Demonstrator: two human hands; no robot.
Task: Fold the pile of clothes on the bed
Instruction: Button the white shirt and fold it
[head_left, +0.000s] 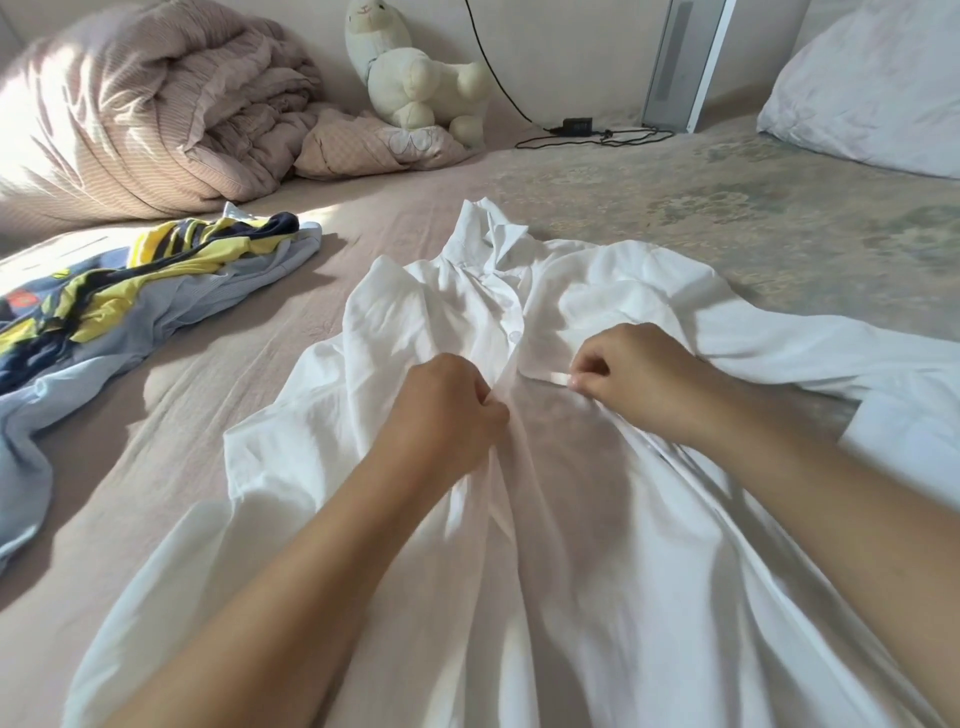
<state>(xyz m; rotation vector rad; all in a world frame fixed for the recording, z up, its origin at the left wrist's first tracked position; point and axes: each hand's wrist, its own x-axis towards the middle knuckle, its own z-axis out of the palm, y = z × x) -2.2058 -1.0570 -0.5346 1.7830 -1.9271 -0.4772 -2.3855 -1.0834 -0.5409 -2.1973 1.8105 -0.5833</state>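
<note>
The white shirt (597, 467) is being closed at its placket, one edge pinched by the left hand (447, 410) and the other by the right hand (631, 376); buttoning, then smoothing flat, is judged next.

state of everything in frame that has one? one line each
white shirt: spread on the bed, collar away, front partly open, unfolded
left hand: pinches left placket edge
right hand: pinches right placket edge
blue and yellow clothes: crumpled, unfolded
quilt: bundled
charger cable: lying loose on bed
</note>
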